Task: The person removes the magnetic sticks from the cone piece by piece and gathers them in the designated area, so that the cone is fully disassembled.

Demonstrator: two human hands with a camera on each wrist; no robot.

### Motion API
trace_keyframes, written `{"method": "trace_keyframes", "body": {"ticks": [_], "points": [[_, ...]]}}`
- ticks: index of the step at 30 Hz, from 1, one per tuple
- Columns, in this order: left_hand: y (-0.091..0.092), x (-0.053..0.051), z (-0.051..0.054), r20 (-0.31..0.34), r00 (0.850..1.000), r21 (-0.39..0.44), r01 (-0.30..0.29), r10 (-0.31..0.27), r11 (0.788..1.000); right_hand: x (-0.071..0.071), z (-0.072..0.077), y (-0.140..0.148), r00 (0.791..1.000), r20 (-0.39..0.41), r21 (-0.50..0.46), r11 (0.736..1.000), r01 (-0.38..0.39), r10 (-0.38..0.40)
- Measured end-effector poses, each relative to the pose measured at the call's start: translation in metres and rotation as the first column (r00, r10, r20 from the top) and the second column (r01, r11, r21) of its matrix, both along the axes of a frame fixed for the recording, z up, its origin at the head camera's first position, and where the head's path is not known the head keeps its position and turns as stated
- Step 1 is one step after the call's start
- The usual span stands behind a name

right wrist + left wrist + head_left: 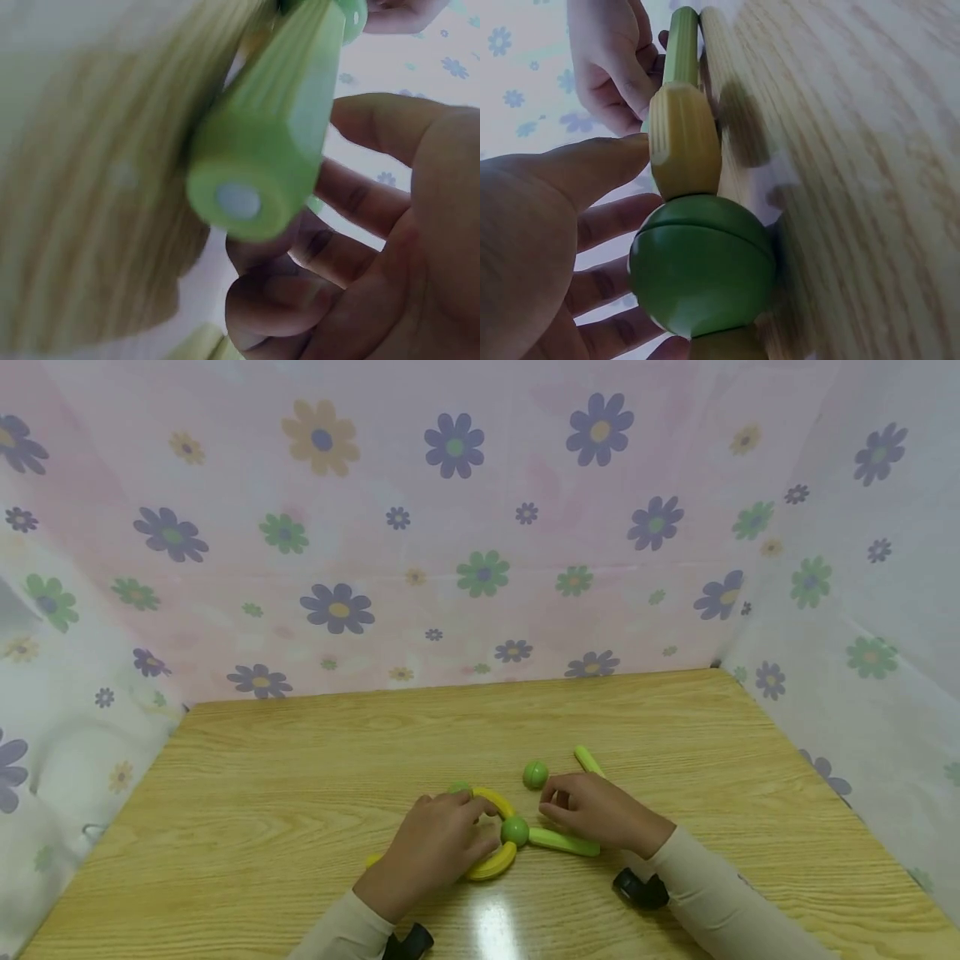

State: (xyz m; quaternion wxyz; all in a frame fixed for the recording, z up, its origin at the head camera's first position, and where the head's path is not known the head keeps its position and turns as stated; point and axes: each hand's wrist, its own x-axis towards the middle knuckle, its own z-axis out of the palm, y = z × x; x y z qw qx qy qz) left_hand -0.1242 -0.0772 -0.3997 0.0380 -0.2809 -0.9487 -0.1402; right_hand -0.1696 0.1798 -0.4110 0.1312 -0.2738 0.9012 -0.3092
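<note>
I'm watching a ring of curved yellow pieces point(495, 867) low on the table in front of the person, and a green ball point(515, 831) sits at its right side, joining two yellow curves to a pale green rod point(562, 841) that points off to the right. The left hand point(435, 839) lies over the ring with its fingers spread apart; my left wrist feed puts the thumb up against yellow, though I can't tell whether it's pinching. A second green ball point(460, 787) peeks out just beyond those knuckles, and a yellow tip point(372, 859) shows to their left. Over the rod I've got the right hand point(596, 810), fingers loosely curled, nothing visible in its grasp. A loose green ball point(536, 774) rests just beside its fingertips, and another green rod point(588, 760) lies behind it, partly covered. Cream sleeves point(723, 893) run back from both wrists across the wood-grain table point(300, 760), and flowered cloth point(412, 552) walls the far edge.
</note>
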Motion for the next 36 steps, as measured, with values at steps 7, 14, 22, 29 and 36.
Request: {"method": "trace_keyframes", "body": {"ticks": [7,14,22,29,36], "points": [[-0.0005,0.0026,-0.0045,0.039,0.999,-0.025,-0.008,0.009,1.0,0.001,-0.0045,-0.0011,1.0,0.009,-0.006,1.0,-0.023,0.023],[-0.0017,0.0034,-0.0048,0.049,0.999,-0.02,-0.009,0.01,1.0,0.0035,-0.0046,-0.0026,1.0,-0.002,-0.002,1.0,-0.026,0.026],[-0.0021,0.0029,-0.0031,0.056,0.998,-0.01,0.006,-0.005,1.0,0.0057,-0.0058,-0.0035,0.999,0.014,-0.014,0.999,-0.039,0.039],[-0.0005,0.0025,-0.0028,0.108,0.992,-0.003,0.066,-0.065,0.998,0.0066,-0.0061,-0.0011,0.997,0.026,-0.018,0.998,-0.067,0.068],[0.0009,0.0026,-0.0036,0.076,0.994,0.009,0.078,-0.078,0.997,0.0069,-0.004,0.0013,0.993,0.013,-0.013,0.993,-0.115,0.116]]}}
